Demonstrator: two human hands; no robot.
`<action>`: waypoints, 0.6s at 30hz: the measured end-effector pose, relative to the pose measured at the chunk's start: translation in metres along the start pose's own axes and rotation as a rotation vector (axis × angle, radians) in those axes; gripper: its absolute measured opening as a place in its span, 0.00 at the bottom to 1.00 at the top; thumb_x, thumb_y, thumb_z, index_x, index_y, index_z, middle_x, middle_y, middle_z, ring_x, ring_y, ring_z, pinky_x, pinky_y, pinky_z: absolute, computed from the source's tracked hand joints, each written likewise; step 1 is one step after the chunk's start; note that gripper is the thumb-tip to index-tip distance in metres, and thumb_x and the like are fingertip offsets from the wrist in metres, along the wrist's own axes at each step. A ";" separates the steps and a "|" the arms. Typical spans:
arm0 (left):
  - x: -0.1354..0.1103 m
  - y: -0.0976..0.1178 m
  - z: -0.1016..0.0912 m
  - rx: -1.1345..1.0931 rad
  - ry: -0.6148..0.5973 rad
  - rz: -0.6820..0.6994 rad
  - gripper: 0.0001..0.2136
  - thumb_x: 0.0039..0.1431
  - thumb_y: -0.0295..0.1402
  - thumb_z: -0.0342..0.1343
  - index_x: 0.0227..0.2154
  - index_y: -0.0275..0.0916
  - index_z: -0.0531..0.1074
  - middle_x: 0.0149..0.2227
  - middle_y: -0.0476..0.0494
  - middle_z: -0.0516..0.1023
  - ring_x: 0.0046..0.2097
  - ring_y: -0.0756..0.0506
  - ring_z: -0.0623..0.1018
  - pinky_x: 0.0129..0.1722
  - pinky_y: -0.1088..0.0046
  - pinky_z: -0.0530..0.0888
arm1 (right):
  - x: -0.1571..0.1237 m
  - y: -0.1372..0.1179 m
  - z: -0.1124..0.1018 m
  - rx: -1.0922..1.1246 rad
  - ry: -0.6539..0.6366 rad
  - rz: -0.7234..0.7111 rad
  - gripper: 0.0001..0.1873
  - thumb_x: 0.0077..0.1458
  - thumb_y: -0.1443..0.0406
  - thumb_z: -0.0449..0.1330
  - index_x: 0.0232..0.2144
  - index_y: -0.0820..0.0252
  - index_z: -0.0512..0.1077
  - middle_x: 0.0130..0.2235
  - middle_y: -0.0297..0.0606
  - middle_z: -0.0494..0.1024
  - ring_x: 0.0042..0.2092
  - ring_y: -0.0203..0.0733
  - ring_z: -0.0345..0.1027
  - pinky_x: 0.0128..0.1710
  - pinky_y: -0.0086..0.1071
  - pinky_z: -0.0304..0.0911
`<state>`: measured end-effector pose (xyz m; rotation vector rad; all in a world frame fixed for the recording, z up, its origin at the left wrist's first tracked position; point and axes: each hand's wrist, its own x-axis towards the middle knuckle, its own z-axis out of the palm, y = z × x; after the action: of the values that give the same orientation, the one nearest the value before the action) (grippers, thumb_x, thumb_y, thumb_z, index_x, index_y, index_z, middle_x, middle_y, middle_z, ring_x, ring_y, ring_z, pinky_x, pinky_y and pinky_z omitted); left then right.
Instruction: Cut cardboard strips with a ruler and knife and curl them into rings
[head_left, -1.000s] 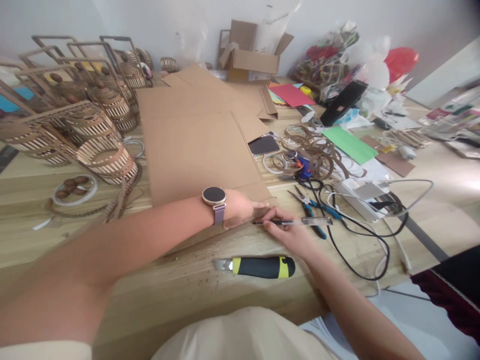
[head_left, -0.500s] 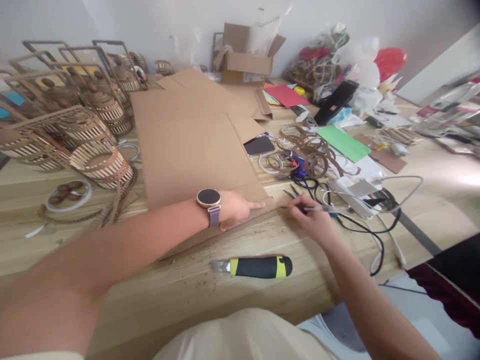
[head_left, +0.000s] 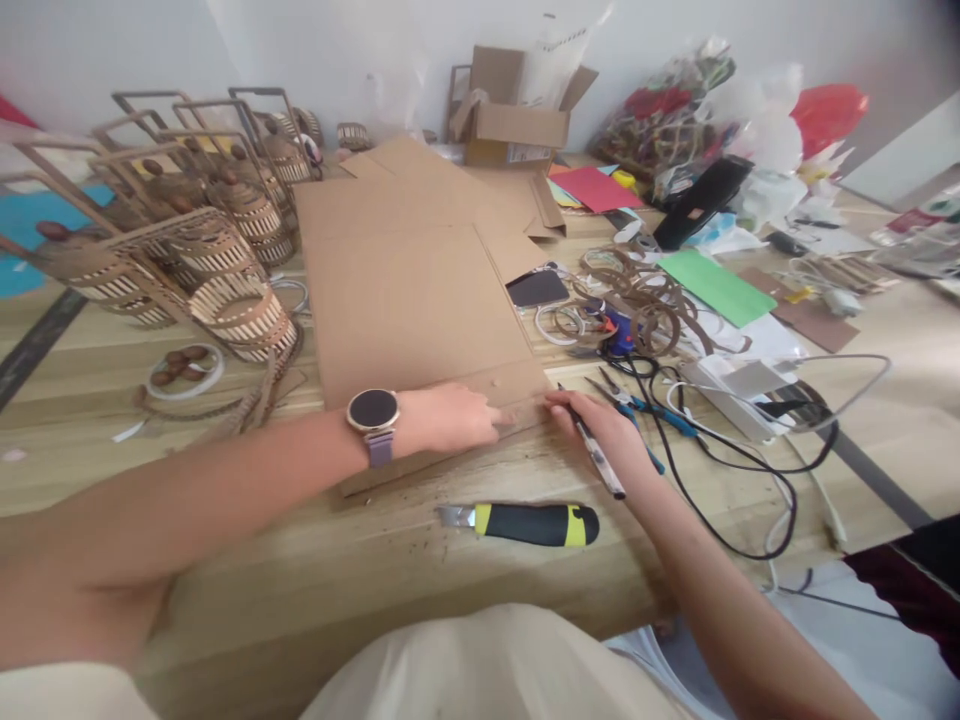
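Note:
My left hand (head_left: 450, 418), with a watch (head_left: 374, 410) on its wrist, lies on the near edge of a large brown cardboard sheet (head_left: 412, 300). Its index finger is stretched to the right along the cardboard; the other fingers are partly hidden beneath. My right hand (head_left: 596, 430) grips a pen (head_left: 602, 462) between thumb and fingers at the sheet's near right corner. The pen slants back toward me, and whether its tip touches the cardboard I cannot tell. On the wood in front of me lies a black and yellow utility knife (head_left: 525, 523), blade out to the left.
Blue-handled pliers (head_left: 637, 403) and a black cable (head_left: 694, 470) lie right of my right hand, near a white power strip (head_left: 739, 400). Brown rings (head_left: 656, 320) and a phone (head_left: 538, 288) sit behind. Small slatted baskets (head_left: 244, 310) crowd the left; an open carton (head_left: 517, 125) stands at the back.
My right hand has moved left to the cardboard corner, and the pen in it has swung to point back toward me. My left hand has drawn back slightly left along the edge.

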<state>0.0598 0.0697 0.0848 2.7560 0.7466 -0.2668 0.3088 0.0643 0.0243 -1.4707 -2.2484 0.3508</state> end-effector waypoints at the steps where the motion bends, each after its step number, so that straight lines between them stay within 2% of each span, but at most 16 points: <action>1: -0.011 -0.001 0.003 0.052 -0.012 0.027 0.13 0.60 0.20 0.52 0.40 0.43 0.77 0.61 0.48 0.70 0.45 0.44 0.76 0.39 0.69 0.69 | 0.000 0.001 -0.001 -0.004 -0.004 -0.002 0.13 0.62 0.58 0.52 0.42 0.50 0.75 0.41 0.38 0.82 0.45 0.48 0.75 0.46 0.40 0.67; 4: -0.043 -0.007 0.012 0.107 -0.026 0.039 0.10 0.59 0.21 0.57 0.37 0.43 0.76 0.66 0.51 0.64 0.46 0.44 0.75 0.37 0.67 0.68 | 0.002 0.004 -0.004 -0.019 -0.009 -0.002 0.14 0.62 0.58 0.52 0.43 0.51 0.75 0.42 0.39 0.82 0.45 0.49 0.74 0.45 0.40 0.67; 8: -0.070 -0.013 0.022 0.089 -0.022 0.011 0.08 0.57 0.22 0.59 0.36 0.41 0.75 0.67 0.51 0.62 0.44 0.44 0.74 0.35 0.68 0.67 | 0.003 0.006 -0.003 -0.048 -0.015 -0.007 0.14 0.62 0.57 0.52 0.42 0.52 0.75 0.41 0.40 0.82 0.45 0.51 0.74 0.46 0.43 0.67; 13: -0.078 -0.012 0.017 -0.082 -0.093 -0.071 0.11 0.52 0.21 0.63 0.38 0.40 0.75 0.67 0.50 0.61 0.43 0.45 0.77 0.35 0.69 0.68 | 0.003 0.008 -0.001 -0.081 0.002 -0.067 0.15 0.62 0.58 0.51 0.44 0.52 0.75 0.41 0.40 0.82 0.43 0.51 0.74 0.44 0.43 0.67; 15: -0.078 -0.009 0.012 -0.133 -0.137 -0.094 0.10 0.52 0.22 0.62 0.38 0.40 0.76 0.68 0.49 0.60 0.43 0.45 0.78 0.35 0.69 0.68 | 0.002 0.007 0.000 -0.065 -0.013 -0.091 0.16 0.63 0.58 0.50 0.43 0.53 0.76 0.41 0.41 0.81 0.43 0.50 0.74 0.44 0.42 0.67; 18: -0.078 -0.007 0.011 -0.160 -0.137 -0.087 0.07 0.52 0.22 0.59 0.34 0.39 0.75 0.69 0.50 0.58 0.40 0.46 0.78 0.33 0.68 0.68 | 0.000 0.005 0.004 -0.065 -0.037 -0.135 0.16 0.63 0.58 0.50 0.42 0.55 0.77 0.39 0.43 0.80 0.42 0.51 0.73 0.44 0.43 0.67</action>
<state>-0.0112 0.0358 0.0919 2.5303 0.8157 -0.3917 0.3109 0.0662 0.0188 -1.3452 -2.3947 0.2674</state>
